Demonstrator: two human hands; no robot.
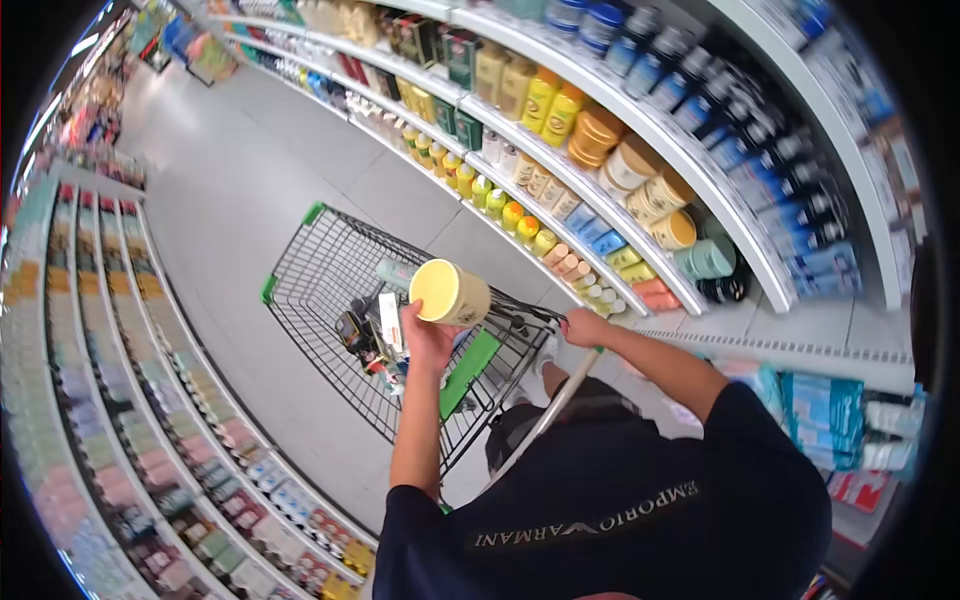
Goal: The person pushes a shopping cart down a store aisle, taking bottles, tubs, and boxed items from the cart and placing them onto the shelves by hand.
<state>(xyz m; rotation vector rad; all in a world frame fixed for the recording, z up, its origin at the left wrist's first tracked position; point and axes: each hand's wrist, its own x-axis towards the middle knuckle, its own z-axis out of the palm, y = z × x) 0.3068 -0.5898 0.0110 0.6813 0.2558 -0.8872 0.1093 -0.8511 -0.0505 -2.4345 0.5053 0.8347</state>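
Note:
A cream-coloured tub with a pale yellow lid (436, 290) is in my left hand (428, 338), held tilted above the shopping cart. My fingers wrap round its lower side. My right hand (586, 328) is closed on the shopping cart (330, 265) at its near right corner, where the rim meets the handle (560, 400). Inside the wire basket lie a white box (390, 322), a pale green bottle (395, 272) and some dark and colourful items that I cannot make out. A green panel (470, 375) sits at the cart's near end.
Shelves of bottles and tubs (597, 135) curve along the right, with blue bottles (740, 150) higher up. More stocked shelves (150, 400) run down the left. A grey tiled aisle (230, 150) stretches ahead between them. Blue packs (825, 420) stand near my right elbow.

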